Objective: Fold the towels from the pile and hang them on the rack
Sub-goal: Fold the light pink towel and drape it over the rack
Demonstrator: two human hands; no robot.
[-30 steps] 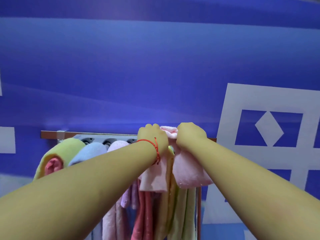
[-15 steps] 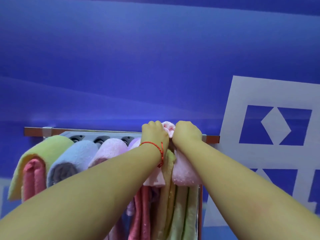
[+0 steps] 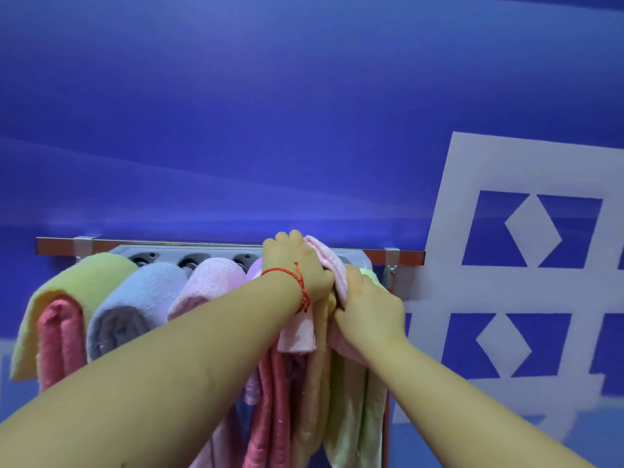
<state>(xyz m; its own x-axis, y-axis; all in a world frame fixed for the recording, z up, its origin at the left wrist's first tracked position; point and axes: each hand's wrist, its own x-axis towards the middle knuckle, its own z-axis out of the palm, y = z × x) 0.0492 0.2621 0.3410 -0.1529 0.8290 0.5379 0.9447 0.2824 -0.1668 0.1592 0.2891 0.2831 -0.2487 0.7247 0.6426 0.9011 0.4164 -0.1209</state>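
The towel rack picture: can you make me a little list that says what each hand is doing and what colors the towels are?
left hand: grips the light pink towel at the top of the rack
right hand: grips the same towel lower down
wrist: red string bracelet on the left
other towels, from the left: yellow-green over dark pink, blue, pale pink
wall: blue with white shapes

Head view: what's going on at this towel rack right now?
A person is hanging a light pink towel over the wall rack. The left hand grips it near the top; the right hand holds it lower down. Yellow-green, blue and pink towels already hang to the left.
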